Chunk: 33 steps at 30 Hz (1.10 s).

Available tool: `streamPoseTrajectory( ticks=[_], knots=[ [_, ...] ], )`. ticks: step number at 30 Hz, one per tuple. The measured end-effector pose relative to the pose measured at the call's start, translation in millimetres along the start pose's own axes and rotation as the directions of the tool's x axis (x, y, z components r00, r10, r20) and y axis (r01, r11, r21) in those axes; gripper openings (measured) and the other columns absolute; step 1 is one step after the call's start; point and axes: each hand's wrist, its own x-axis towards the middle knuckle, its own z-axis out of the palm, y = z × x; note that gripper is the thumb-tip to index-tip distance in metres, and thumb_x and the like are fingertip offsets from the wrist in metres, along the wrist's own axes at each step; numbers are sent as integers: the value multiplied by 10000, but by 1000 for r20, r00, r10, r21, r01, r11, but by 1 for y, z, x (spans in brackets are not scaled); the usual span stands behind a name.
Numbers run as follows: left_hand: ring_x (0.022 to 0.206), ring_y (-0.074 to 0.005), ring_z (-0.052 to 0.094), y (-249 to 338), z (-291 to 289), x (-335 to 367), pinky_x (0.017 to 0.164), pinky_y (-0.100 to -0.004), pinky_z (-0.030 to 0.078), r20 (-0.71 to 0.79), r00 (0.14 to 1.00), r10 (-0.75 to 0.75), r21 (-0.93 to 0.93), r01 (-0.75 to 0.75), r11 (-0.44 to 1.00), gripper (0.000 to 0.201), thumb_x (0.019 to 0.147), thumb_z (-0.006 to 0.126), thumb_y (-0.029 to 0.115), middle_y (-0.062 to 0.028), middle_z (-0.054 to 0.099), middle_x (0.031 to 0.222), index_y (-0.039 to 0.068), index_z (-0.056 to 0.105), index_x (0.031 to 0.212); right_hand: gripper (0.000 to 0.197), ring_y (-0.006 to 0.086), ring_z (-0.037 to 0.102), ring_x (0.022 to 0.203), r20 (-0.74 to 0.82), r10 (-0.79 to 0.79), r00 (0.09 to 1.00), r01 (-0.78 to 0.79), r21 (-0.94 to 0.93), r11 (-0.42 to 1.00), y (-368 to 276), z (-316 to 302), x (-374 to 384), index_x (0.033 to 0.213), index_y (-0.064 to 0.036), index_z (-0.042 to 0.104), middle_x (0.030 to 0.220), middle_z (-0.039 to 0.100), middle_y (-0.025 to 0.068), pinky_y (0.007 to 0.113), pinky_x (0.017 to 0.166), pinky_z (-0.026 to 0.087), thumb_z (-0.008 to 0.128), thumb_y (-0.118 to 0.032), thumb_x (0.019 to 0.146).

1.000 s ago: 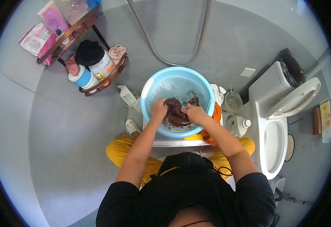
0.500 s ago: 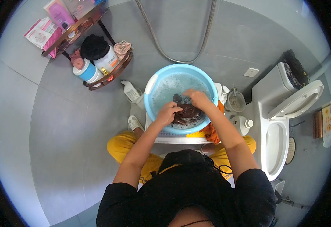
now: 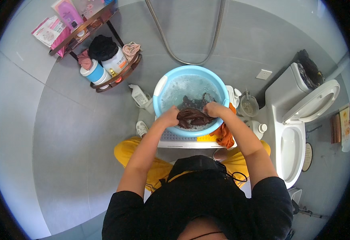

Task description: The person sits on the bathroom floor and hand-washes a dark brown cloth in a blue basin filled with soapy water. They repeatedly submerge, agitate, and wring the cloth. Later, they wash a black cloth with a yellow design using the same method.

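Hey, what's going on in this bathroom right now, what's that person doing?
A person is hand-washing laundry. Both hands, the left hand and the right hand, grip a dark brown garment and hold it over soapy water in a light blue basin. The basin sits on a low white stand, with an orange cloth hanging off its right side. A toilet with its lid up is to the right, and a rack of bottles stands to the left.

Both forearms reach away from the body toward the far side, converging. The left hand (image 3: 169,117) is clenched into a fist, knuckles up. The right hand (image 3: 212,109) sits slightly farther, also curled tight, just right of the left.
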Motion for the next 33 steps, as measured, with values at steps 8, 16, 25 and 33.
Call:
streamPoseTrajectory(
  ticks=[8, 16, 25, 33],
  knots=[
    [732, -310, 611, 12, -10, 2, 659, -386, 476, -603, 797, -12, -147, -96, 985, 165, 769, 541, 102, -137, 637, 770, 58, 635, 897, 362, 302, 536, 1062, -207, -133, 969, 193, 300, 934, -24, -15, -4, 1144, -119, 567, 1134, 571, 148, 380, 908, 412, 593, -242, 804],
    [688, -325, 594, 26, -42, 9, 635, -376, 463, -717, 660, -225, -475, -227, 850, 163, 764, 586, 154, -164, 621, 749, 10, 579, 840, 627, 238, 534, 1042, 20, -241, 970, 208, 439, 874, -9, -11, -10, 1212, -68, 509, 1117, 578, 125, 339, 913, 392, 736, -324, 686],
    [563, -237, 566, -4, -74, 29, 555, -357, 433, -494, 781, -382, -652, -42, 757, 236, 780, 570, 220, -141, 625, 677, -13, 588, 749, 406, 327, 620, 840, -693, 298, 656, -232, 190, 954, -25, -49, -20, 939, -52, 648, 911, 649, 166, 411, 725, 481, 666, -405, 739],
    [886, -186, 535, 15, -51, 32, 783, -292, 423, -33, 966, -257, -999, -37, -11, 370, 798, 586, 192, -126, 593, 1053, 92, 526, 1150, 508, 209, 625, 684, 42, 293, 955, -207, 802, 560, -4, -44, -3, 1152, -24, 518, 843, 616, 99, 294, 514, 497, 648, -369, 802]
  ],
)
